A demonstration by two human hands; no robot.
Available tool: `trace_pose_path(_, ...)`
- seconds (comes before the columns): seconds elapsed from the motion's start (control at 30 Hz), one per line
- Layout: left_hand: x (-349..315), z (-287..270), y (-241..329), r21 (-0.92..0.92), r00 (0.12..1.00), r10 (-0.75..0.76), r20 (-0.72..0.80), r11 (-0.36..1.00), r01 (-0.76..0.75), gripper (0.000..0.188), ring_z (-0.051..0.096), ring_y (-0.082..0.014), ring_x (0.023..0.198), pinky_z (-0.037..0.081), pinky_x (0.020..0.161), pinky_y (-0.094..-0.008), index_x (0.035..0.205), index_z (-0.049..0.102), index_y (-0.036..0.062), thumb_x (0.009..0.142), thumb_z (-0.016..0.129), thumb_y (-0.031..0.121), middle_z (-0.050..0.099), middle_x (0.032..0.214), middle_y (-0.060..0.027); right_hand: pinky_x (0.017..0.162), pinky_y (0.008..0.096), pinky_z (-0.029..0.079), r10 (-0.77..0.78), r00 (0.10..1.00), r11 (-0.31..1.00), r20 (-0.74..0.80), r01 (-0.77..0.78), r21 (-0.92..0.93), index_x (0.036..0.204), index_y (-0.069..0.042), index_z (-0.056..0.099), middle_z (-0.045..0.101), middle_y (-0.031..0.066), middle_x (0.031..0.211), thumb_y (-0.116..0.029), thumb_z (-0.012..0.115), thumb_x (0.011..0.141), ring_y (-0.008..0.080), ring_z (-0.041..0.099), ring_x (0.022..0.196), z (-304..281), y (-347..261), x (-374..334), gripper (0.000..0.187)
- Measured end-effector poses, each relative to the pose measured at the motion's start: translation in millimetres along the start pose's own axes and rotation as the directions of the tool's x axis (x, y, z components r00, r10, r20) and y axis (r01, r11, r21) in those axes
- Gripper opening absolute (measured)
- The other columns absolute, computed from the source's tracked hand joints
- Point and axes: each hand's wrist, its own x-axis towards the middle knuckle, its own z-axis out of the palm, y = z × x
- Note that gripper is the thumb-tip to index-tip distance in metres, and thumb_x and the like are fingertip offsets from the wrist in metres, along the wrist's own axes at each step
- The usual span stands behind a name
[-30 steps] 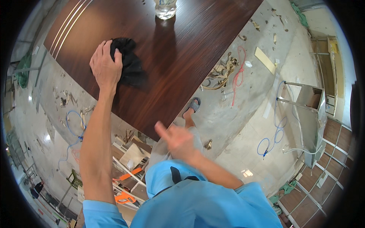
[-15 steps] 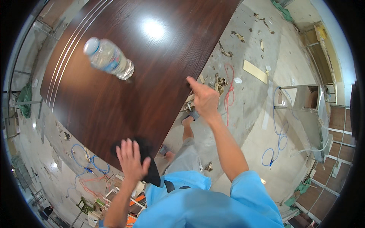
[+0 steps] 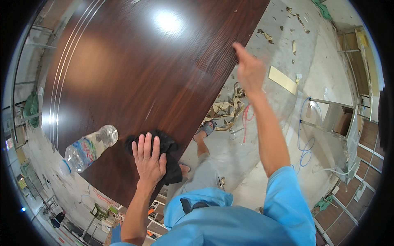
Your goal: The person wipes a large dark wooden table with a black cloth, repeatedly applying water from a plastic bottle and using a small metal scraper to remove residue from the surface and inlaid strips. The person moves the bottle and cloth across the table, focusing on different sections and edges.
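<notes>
My left hand (image 3: 149,160) lies flat with fingers stretched out, pressing on a crumpled black cloth (image 3: 172,174). The cloth rests on a glossy dark-brown wooden panel (image 3: 164,78), near its close right corner. At the panel's right edge, my right hand (image 3: 251,74) is smeared by motion; one finger reaches onto the wood, and how the others are bent is hidden. A clear plastic bottle (image 3: 88,149) with a colourful label and light-blue cap is left of my left hand, cap toward the lower left. I cannot tell whether it stands or lies.
Peeled brownish strips (image 3: 225,108) litter the floor beside the panel, next to my feet. Further right are a pale flat board (image 3: 283,80), a red cord (image 3: 245,123), a blue hose (image 3: 304,151) and a metal-framed box (image 3: 330,117). A green crate (image 3: 99,211) stands lower left.
My right hand has moved farther up along the panel's edge. My left hand and the cloth have shifted slightly up and right. The bottle appears lower and farther left in view.
</notes>
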Motion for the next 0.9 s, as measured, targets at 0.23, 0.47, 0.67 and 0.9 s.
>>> trace_pose_path(0.23,124.5,5.3,0.8,-0.009,0.947,-0.225,-0.231,0.973,0.229,0.053,0.037,-0.0406,0.154,0.023,0.127,-0.0599,0.153,0.054,0.0032,0.101,0.057,0.014,0.048,0.161,-0.0204,0.054,0.0379,0.050,-0.302,0.892,0.919,0.337,0.179,0.351,0.129,-0.017,0.075,0.051,0.0021,0.065,-0.006,0.070,0.076,0.0237,0.057,0.056,-56.1,-152.8,-142.1,0.055)
trace_pose_path(0.47,241.1,19.2,-7.2,0.103,0.910,-0.247,-0.333,0.950,0.296,0.055,0.039,-0.0366,0.153,0.027,0.126,-0.0559,0.155,0.052,0.0048,0.101,0.059,0.016,0.048,0.162,-0.0181,0.063,0.0383,0.057,-0.034,0.972,0.991,0.232,0.003,0.134,0.123,-0.014,0.079,0.079,0.0092,0.091,0.002,0.062,0.082,0.0250,0.072,0.070,-30.3,-11.0,-26.2,0.047)
trace_pose_path(0.67,241.0,12.8,-4.7,0.134,0.918,-0.276,-0.286,0.937,0.323,0.060,0.039,-0.0349,0.154,0.025,0.127,-0.0542,0.156,0.051,0.0045,0.098,0.059,0.016,0.047,0.163,-0.0174,0.072,0.0418,0.059,0.090,0.987,0.994,0.136,-0.097,0.044,0.128,-0.022,0.076,0.080,0.0120,0.102,-0.003,0.060,0.089,0.0308,0.077,0.087,-18.5,122.0,145.0,0.046)
trace_pose_path(0.9,244.8,12.2,-4.8,0.159,0.922,-0.288,-0.258,0.929,0.335,0.061,0.039,-0.0356,0.153,0.025,0.127,-0.0538,0.156,0.051,0.0032,0.096,0.059,0.017,0.048,0.162,-0.0182,0.064,0.0448,0.053,0.079,0.997,0.995,-0.018,-0.080,-0.059,0.125,-0.025,0.078,0.077,0.0122,0.087,-0.009,0.064,0.095,0.0358,0.071,0.072,3.8,150.1,178.7,0.037)
